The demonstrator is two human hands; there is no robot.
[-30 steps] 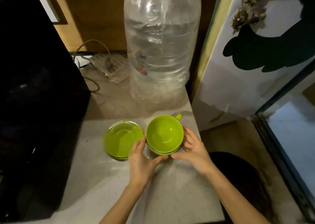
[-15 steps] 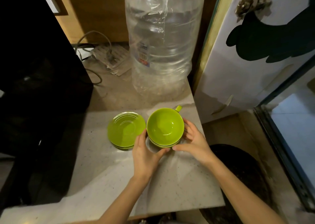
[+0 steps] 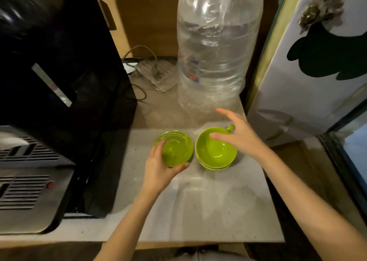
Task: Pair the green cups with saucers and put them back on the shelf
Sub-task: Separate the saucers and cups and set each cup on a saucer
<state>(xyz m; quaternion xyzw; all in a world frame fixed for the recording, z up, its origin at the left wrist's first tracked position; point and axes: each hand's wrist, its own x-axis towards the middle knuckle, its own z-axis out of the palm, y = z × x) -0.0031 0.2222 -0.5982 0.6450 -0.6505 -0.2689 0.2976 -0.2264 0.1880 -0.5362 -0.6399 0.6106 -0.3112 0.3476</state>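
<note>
A green cup (image 3: 215, 155) stands on the pale counter (image 3: 208, 201), its handle pointing to the far right. It rests on a green saucer (image 3: 215, 168), of which only a thin edge shows. To its left is another green saucer (image 3: 177, 147), slightly blurred, with a further rim showing under it. My left hand (image 3: 159, 168) grips this saucer from the near side, thumb on the right edge and fingers on the left edge. Over the cup's far right rim my right hand (image 3: 237, 136) hovers with the fingers spread, holding nothing.
A large clear water bottle (image 3: 215, 48) stands just behind the cup. A black appliance (image 3: 59, 82) and a silver vented machine (image 3: 25, 181) fill the left side. A power strip with cables (image 3: 155, 72) lies at the back. A white door (image 3: 317, 72) borders the right.
Both hands have let go of the cup and its saucer. My left hand has moved left onto the other saucer; my right hand has risen over the cup with open fingers.
</note>
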